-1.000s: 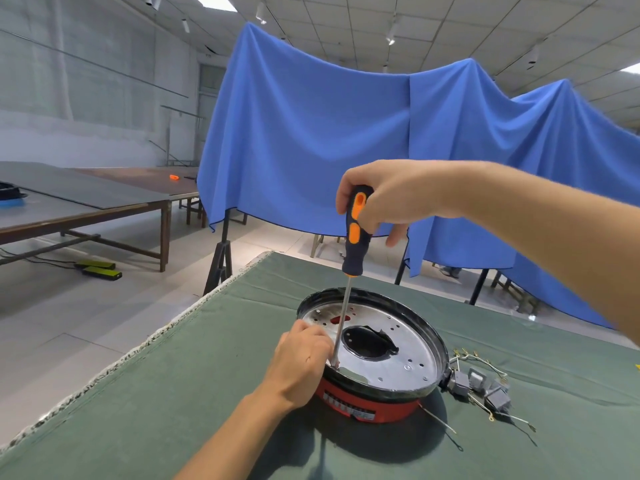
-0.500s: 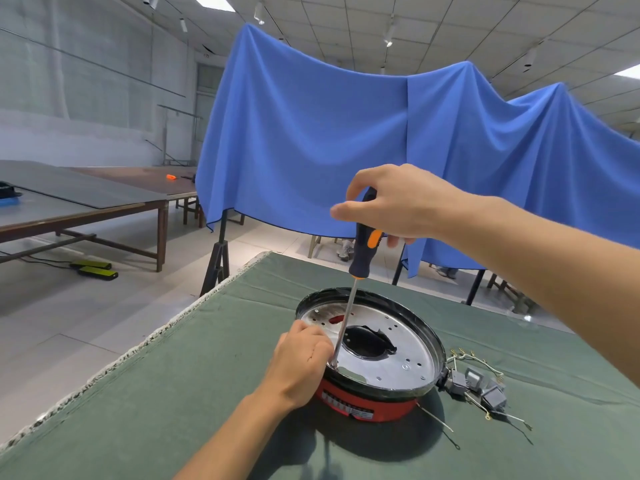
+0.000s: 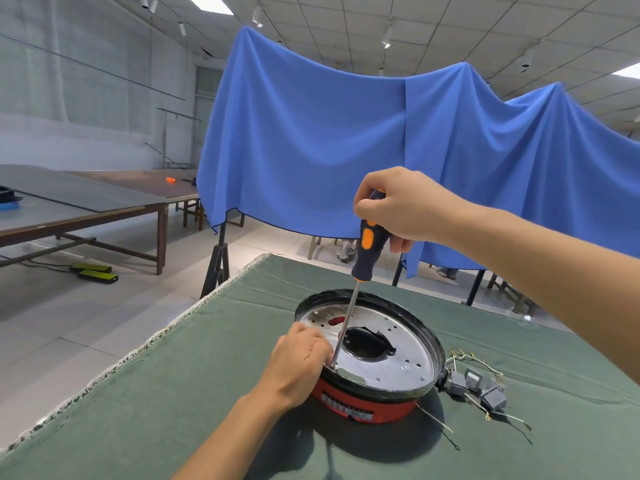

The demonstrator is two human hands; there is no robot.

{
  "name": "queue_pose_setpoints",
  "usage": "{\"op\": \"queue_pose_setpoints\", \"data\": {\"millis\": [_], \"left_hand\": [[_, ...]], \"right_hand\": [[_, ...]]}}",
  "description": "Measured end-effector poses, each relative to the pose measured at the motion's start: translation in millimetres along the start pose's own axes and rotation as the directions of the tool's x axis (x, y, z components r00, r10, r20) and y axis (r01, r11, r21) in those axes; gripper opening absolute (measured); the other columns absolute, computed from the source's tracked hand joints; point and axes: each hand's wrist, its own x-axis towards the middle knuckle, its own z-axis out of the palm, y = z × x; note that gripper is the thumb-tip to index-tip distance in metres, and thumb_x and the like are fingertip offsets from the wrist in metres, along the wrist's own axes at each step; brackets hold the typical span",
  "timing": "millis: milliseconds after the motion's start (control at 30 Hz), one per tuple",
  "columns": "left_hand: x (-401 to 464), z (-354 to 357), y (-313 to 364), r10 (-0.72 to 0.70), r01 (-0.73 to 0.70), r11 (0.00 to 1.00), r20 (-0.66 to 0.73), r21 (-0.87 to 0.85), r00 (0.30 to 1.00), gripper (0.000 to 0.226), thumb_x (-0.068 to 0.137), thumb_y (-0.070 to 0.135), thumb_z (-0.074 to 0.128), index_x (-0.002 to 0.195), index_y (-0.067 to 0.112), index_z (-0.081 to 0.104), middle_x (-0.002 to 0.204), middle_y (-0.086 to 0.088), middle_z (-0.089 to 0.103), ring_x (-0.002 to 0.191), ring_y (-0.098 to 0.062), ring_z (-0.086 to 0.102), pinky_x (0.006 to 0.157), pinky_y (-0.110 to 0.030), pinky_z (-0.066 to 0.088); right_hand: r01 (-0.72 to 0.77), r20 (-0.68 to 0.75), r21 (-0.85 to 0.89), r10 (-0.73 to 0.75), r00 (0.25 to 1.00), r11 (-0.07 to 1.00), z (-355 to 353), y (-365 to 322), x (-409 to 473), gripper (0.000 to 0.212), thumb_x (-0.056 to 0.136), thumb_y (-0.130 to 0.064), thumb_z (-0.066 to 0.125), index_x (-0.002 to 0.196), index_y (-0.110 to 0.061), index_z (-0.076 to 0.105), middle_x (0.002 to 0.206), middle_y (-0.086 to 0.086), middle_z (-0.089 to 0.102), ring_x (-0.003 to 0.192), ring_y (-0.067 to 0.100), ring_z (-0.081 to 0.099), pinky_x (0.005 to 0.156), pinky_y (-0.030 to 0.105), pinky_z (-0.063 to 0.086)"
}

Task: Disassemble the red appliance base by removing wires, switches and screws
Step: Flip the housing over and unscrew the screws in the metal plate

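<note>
Unscrewing the plate of the red appliance base (image 3: 360,405) on the green-covered table (image 3: 173,393).

Right hand (image 3: 403,206) grips the screwdriver (image 3: 367,249), its tip down at the plate's near edge; left hand (image 3: 298,363), fingers curled, steadies the shaft and rim. Grey switches with wires (image 3: 479,384) already lie beside the base; judging by this, the screws remain.

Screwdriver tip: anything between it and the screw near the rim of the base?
Nothing visible blocks the shaft. The screwdriver, gripped by the right hand, runs clear down to the silver plate of the base. The left hand sits right beside the tip, hiding the screw.
</note>
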Motion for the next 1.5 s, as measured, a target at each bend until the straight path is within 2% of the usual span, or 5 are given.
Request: {"op": "queue_pose_setpoints", "data": {"millis": [433,633,900,1100,1500], "left_hand": [[3.5,-4.3,-1.9,-0.056,0.055,0.998,0.073,0.008,0.996,0.038,0.071,0.037,0.037,0.062,0.018,0.069,0.084,0.019,0.068,0.101,0.008,0.042,0.092,-0.036,0.042],[1.9,-4.3,-1.1,-0.063,0.065,0.998,0.071,-0.022,0.995,0.03,0.071,0.036,0.039,0.054,0.032,0.063,0.086,0.023,0.067,0.103,0.01,0.042,0.095,-0.035,0.04],[-0.7,-4.0,0.1,-0.044,0.044,0.999,0.047,-0.003,0.998,0.037,0.073,0.035,0.037,0.066,0.022,0.07,0.083,0.021,0.067,0.102,0.011,0.041,0.094,-0.034,0.041],[-0.8,-4.2,1.2,-0.046,0.046,0.999,0.064,0.01,0.997,0.031,0.073,0.034,0.037,0.059,0.033,0.065,0.085,0.022,0.067,0.102,0.013,0.039,0.096,-0.034,0.039],[-0.1,-4.9,1.9,-0.048,0.048,0.999,0.061,0.0,0.997,0.029,0.072,0.034,0.037,0.055,0.035,0.061,0.086,0.022,0.066,0.103,0.012,0.04,0.096,-0.035,0.04]], "right_hand": [[-0.04,0.063,-0.04,0.042,0.997,0.998,-8.7,1.2,-9.3,0.02,0.084,-0.024,0.054,0.105,-0.024,0.056,0.095,-0.002,0.066,0.081,0.02,0.068,0.06,0.035,0.06],[-0.092,-0.029,-0.29,0.087,0.996,0.953,-7.0,2.8,-13.1,0.029,0.092,-0.041,0.049,0.096,-0.014,0.059,0.073,0.004,0.069,0.04,0.015,0.061,0.047,0.025,0.048],[-0.126,0.058,-0.137,0.135,0.989,0.983,-9.4,7.3,-16.1,0.039,0.087,-0.061,0.052,0.091,-0.022,0.057,0.076,-0.001,0.069,0.049,0.016,0.068,0.048,0.026,0.053],[-0.058,0.096,-0.032,0.061,0.994,0.998,-12.4,7.5,-17.0,0.023,0.086,-0.024,0.055,0.108,-0.027,0.058,0.095,-0.009,0.063,0.082,0.018,0.067,0.062,0.031,0.059],[-0.047,-0.002,-0.116,0.047,0.999,0.992,-3.6,15.7,-17.8,0.023,0.087,-0.043,0.06,0.097,-0.023,0.053,0.075,-0.004,0.064,0.053,0.012,0.063,0.047,0.027,0.049]]}}
